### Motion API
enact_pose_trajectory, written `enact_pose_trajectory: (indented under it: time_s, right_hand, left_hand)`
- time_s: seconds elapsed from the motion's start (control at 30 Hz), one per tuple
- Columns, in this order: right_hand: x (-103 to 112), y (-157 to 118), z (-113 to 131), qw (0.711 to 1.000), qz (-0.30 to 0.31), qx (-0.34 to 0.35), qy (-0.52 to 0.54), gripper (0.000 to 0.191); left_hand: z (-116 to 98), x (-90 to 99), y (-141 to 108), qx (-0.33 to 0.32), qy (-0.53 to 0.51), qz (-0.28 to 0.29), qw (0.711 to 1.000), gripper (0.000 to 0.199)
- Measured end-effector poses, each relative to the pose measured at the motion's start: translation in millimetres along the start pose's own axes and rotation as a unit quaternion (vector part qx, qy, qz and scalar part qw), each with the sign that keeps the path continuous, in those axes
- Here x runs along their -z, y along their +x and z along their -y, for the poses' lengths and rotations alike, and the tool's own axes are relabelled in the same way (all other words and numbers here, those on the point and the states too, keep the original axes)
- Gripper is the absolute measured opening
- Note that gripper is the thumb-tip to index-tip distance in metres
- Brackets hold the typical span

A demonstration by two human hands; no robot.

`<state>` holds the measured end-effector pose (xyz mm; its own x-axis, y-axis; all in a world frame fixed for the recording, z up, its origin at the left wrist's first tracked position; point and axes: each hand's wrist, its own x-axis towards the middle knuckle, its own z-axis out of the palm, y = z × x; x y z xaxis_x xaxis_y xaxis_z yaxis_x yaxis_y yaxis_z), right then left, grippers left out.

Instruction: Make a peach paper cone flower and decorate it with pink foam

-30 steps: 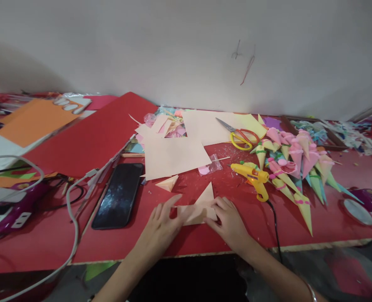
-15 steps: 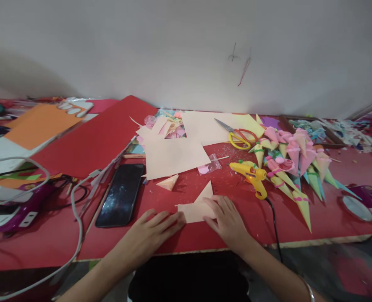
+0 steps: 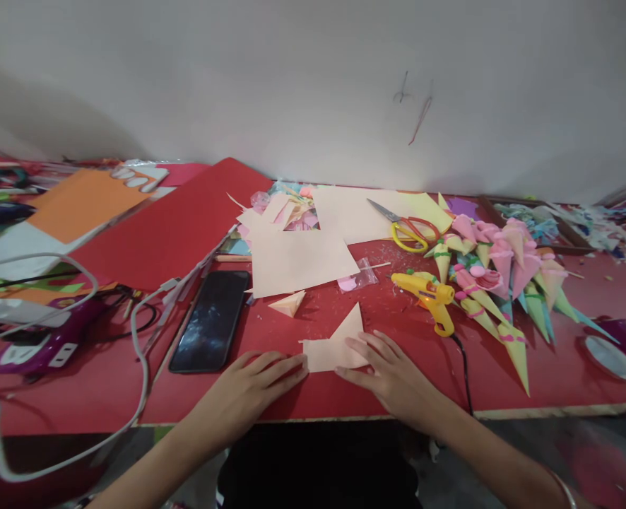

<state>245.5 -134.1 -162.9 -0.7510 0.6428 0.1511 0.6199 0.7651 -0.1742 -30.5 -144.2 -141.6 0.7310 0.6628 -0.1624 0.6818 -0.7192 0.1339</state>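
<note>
A small peach paper piece [image 3: 321, 355] with a pointed flap standing up at its top right lies near the table's front edge. My left hand [image 3: 263, 382] rests flat, fingers stretched out, with its fingertips at the paper's left edge. Over the paper's right part, my right hand [image 3: 384, 364] lies with its fingers spread, touching it. A small folded peach paper cone [image 3: 290, 304] sits just behind. Further back is a large peach sheet [image 3: 302, 263].
A black phone [image 3: 210, 322] lies left of my hands. To the right are a yellow glue gun [image 3: 424, 291], scissors [image 3: 405, 226] and a pile of pastel paper cones [image 3: 514, 261]. A white cable [image 3: 140, 346] loops at the left, near a purple tool [image 3: 53, 346].
The view has shifted slightly, so the table's things appear a little further right. My right hand's fingers are more spread over the paper. My left hand remains at its left edge.
</note>
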Motion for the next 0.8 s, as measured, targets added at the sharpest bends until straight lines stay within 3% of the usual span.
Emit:
enact_pose_trajectory:
  time_s: [0.5, 0.7, 0.8]
  right_hand:
    - [22, -25, -13, 0.997, 0.022, -0.078, 0.019, 0.057]
    - [25, 1, -9, 0.995, -0.031, -0.068, 0.069, 0.027]
    - [23, 19, -2, 0.987, -0.021, -0.093, 0.126, 0.032]
  left_hand:
    - [-1, 4.5, -1, 0.004, 0.001, 0.014, 1.0, 0.061]
    - [-5, 7.2, 0, 0.013, -0.004, 0.001, 1.0, 0.059]
    - [-6, 5.5, -1, 0.016, -0.007, -0.009, 1.0, 0.06]
